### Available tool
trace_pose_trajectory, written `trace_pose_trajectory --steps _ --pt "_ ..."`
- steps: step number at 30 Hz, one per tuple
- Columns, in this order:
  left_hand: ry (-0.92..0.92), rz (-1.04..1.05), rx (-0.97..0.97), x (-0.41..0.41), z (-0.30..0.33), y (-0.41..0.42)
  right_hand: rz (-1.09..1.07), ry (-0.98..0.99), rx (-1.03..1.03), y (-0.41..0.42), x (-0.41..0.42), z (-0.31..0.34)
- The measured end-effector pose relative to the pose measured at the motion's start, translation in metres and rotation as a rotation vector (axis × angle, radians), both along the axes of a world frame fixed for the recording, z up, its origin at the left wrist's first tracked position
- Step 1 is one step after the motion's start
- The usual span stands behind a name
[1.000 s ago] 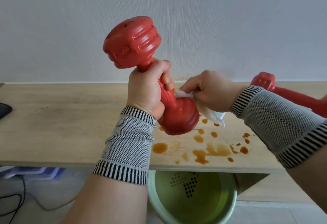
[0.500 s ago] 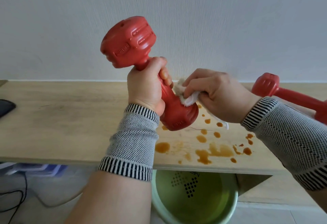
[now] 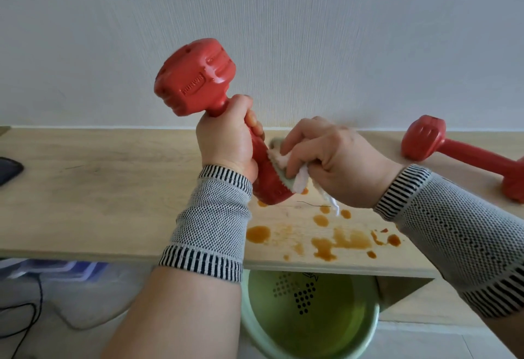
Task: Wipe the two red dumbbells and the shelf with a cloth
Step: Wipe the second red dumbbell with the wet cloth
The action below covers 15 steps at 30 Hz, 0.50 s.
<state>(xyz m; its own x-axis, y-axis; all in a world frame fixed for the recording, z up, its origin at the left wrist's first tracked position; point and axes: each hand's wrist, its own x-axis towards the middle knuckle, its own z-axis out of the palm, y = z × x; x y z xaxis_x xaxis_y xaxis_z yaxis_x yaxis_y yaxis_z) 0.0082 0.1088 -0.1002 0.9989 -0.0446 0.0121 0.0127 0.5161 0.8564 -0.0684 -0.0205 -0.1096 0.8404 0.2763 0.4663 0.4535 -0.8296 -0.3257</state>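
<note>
The pale wood-grain shelf is spattered with brown stains at five o'clock. The left hand grips the handle of the glossy, ridged red dumbbell, tilted toward eleven o'clock above the shelf. The right hand pinches a fluffy white cloth against its lower head; turning the dumbbell would help. The second dumbbell lies at three o'clock.
</note>
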Motion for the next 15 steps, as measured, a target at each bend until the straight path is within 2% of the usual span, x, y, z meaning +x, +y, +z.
trace_pose_trajectory --steps 2,5,7,9,13,15 --pt "0.01 -0.007 0.003 0.002 0.0 0.003 -0.033 0.004 0.061 -0.002 0.0 -0.004" --pt "0.021 -0.041 -0.001 0.003 0.003 0.007 -0.139 0.051 0.305 -0.013 0.003 -0.005" --pt "0.022 -0.047 -0.014 0.004 0.005 0.009 -0.133 0.033 0.347 -0.013 0.001 -0.006" --pt "0.024 -0.046 -0.029 0.005 0.005 0.008 -0.113 -0.003 0.296 -0.005 -0.001 -0.006" --pt "0.005 -0.047 -0.009 0.003 0.002 0.005 -0.089 -0.087 0.044 0.003 0.004 -0.003" --pt "-0.014 -0.058 0.01 0.0 0.001 0.005 -0.087 -0.05 0.026 0.0 0.008 0.001"
